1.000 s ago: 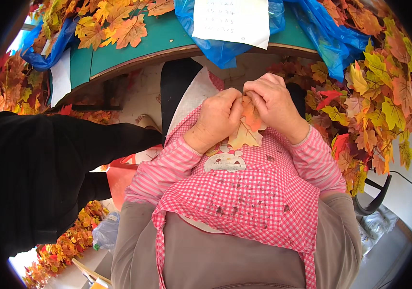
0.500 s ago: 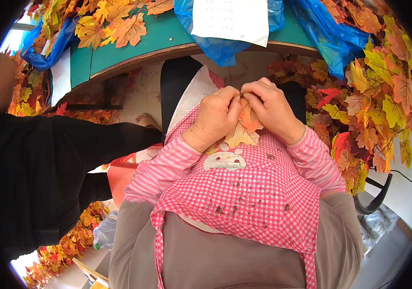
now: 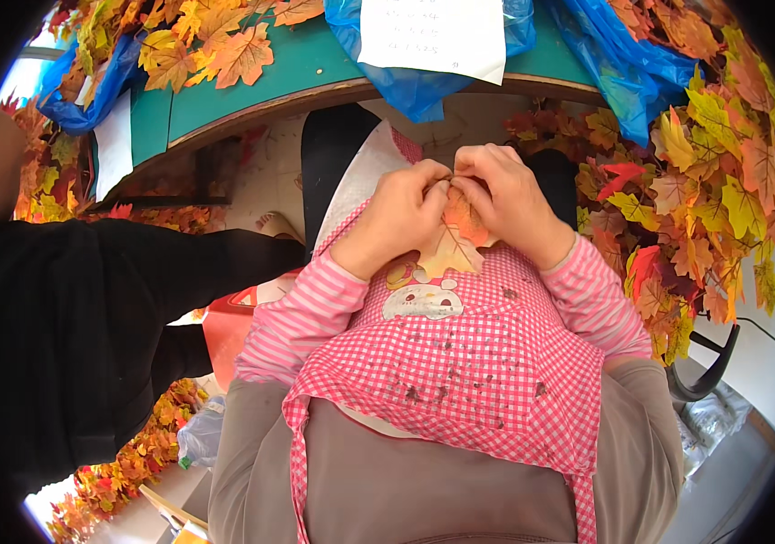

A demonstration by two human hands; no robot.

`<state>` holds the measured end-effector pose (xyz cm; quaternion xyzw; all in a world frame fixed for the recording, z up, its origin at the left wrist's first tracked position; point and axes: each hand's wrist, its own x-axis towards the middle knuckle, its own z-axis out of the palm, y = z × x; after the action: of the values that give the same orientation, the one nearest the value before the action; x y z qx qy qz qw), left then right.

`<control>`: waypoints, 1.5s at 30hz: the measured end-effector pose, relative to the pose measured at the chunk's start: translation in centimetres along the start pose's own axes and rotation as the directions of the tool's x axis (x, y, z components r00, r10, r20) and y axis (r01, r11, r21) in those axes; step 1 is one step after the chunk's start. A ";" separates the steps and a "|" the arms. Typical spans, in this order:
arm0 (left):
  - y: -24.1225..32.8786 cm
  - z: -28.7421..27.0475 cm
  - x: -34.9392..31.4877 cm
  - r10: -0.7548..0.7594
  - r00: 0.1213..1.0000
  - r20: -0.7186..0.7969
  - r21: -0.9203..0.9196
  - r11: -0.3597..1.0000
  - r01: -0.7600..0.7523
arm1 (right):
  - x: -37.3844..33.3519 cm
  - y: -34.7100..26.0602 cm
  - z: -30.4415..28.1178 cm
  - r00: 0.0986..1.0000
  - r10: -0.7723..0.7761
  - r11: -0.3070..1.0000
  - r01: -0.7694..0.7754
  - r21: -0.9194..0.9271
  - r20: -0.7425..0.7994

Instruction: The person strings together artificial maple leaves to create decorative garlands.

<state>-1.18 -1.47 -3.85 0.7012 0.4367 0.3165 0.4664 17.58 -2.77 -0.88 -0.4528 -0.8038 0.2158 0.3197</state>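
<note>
Fingers (image 3: 437, 186) of the left hand (image 3: 401, 213) and right hand (image 3: 510, 199) pinch together on an orange-yellow artificial leaf (image 3: 455, 238), held over the pink checked apron (image 3: 460, 363) below the green table (image 3: 315, 68).

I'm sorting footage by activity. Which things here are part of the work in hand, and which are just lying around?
In hand:
- left hand and right hand, both pinching the orange-yellow fabric leaf

Lying about:
- green table
- blue plastic bags
- white paper sheet
- leaf garland heap at right
- loose leaves on the table
</note>
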 end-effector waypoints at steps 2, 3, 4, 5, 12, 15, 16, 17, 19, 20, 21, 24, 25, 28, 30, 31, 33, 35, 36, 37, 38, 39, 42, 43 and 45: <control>1.5 -1.2 0.5 -0.434 0.869 0.236 -0.553 0.675 0.487 | -0.2 -0.9 0.1 0.984 -0.125 0.982 0.104 -0.161 -0.129; 2.0 -1.4 0.6 -0.434 0.869 0.238 -0.553 0.675 0.489 | -0.4 -1.2 0.0 0.984 -0.123 0.982 0.102 -0.161 -0.129; 2.4 -1.6 0.6 -0.456 0.833 0.312 -0.587 0.597 0.547 | -0.5 -1.5 0.0 0.974 -0.176 0.973 0.149 -0.178 -0.145; 2.4 -1.6 0.6 -0.469 0.794 0.386 -0.611 0.515 0.601 | -0.7 -1.8 -0.1 0.960 -0.229 0.961 0.196 -0.197 -0.161; 3.0 -2.7 0.5 -0.270 0.925 0.266 -0.496 0.785 0.372 | -2.5 -3.2 -1.4 0.985 0.157 0.928 -0.126 0.350 -0.063; 3.9 -3.6 0.4 -0.170 0.956 0.240 -0.313 0.919 0.241 | -1.3 -2.6 -3.4 0.971 0.088 0.988 -0.056 0.146 -0.224; 4.5 -3.9 0.1 -0.086 0.976 0.201 -0.231 0.964 0.133 | -0.3 -2.4 -3.7 0.968 -0.011 0.998 0.028 0.064 -0.249; 5.2 -4.2 0.1 0.013 0.986 0.169 -0.144 0.989 0.011 | 0.7 -2.2 -4.1 0.956 -0.116 0.993 0.112 -0.030 -0.271; 6.6 -4.9 0.4 0.023 0.979 0.202 -0.111 0.994 0.000 | 1.0 -0.8 -4.0 0.988 -0.137 0.991 0.136 -0.013 -0.075; 6.7 -5.3 0.4 0.206 0.969 0.133 0.117 0.968 -0.222 | 0.9 -0.6 -4.0 0.996 -0.072 0.993 0.066 0.099 0.060; 6.7 -5.4 0.4 0.386 0.916 0.108 0.346 0.850 -0.398 | 1.1 -0.2 -3.7 0.991 -0.128 0.985 0.122 0.125 0.040; 6.9 -6.0 0.0 0.426 0.888 0.171 0.605 0.666 -0.436 | 1.3 -1.2 -3.3 0.993 0.017 0.943 -0.054 0.329 0.115; 6.9 -6.0 -0.2 0.417 0.881 0.222 0.714 0.546 -0.438 | 1.4 -1.1 -2.8 0.994 0.003 0.945 -0.039 0.325 0.111; 5.2 -4.5 -0.9 0.480 0.866 0.139 0.731 0.540 -0.417 | 1.4 -0.4 -1.1 0.950 0.198 0.842 -0.291 0.455 0.243; 3.9 -2.8 -1.4 0.496 0.868 0.028 0.662 0.641 -0.388 | 1.4 -0.2 -0.2 0.959 0.166 0.850 -0.258 0.460 0.230; 3.4 -2.2 -1.6 0.497 0.867 0.027 0.663 0.641 -0.388 | 1.5 -0.3 -0.2 0.957 0.168 0.850 -0.262 0.456 0.237; 2.8 -1.3 -1.9 0.441 0.890 -0.118 0.531 0.785 -0.318 | 1.6 0.0 -0.2 0.937 0.223 0.788 -0.336 0.516 0.270; 2.4 -0.8 -1.6 0.492 0.859 -0.144 0.504 0.783 -0.364 | 1.7 0.3 -0.6 0.912 0.282 0.718 -0.407 0.565 0.297; 2.2 -0.7 -1.5 0.505 0.851 -0.142 0.488 0.784 -0.384 | 1.7 0.3 -0.9 0.869 0.327 0.644 -0.492 0.586 0.370; 2.2 -0.8 -1.4 0.522 0.842 -0.138 0.469 0.783 -0.408 | 1.7 0.4 -1.3 0.821 0.365 0.563 -0.571 0.597 0.440; 2.1 -0.9 -1.3 0.540 0.833 -0.122 0.453 0.777 -0.437 | 1.8 0.5 -1.5 0.822 0.343 0.550 -0.569 0.611 0.455; 1.8 -0.9 -1.3 0.548 0.828 -0.119 0.459 0.770 -0.444 | 1.8 1.2 -1.1 0.829 0.316 0.536 -0.557 0.634 0.461; 1.0 -1.3 -1.8 0.522 0.849 -0.082 0.476 0.769 -0.427 | 1.7 2.1 -0.7 0.886 0.220 0.651 -0.445 0.615 0.408; 1.1 -1.2 -1.8 0.481 0.874 -0.068 0.451 0.796 -0.403 | 1.5 2.6 -0.8 0.924 0.172 0.769 -0.342 0.540 0.340; 1.3 -1.1 -1.6 0.399 0.911 -0.107 0.331 0.878 -0.346 | 1.7 1.8 -3.1 0.947 0.194 0.882 -0.283 0.376 0.256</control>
<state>-2.40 -2.72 -2.26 0.8056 0.3752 0.3886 0.2433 20.18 -0.23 0.64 -0.4466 -0.7080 0.4633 0.2909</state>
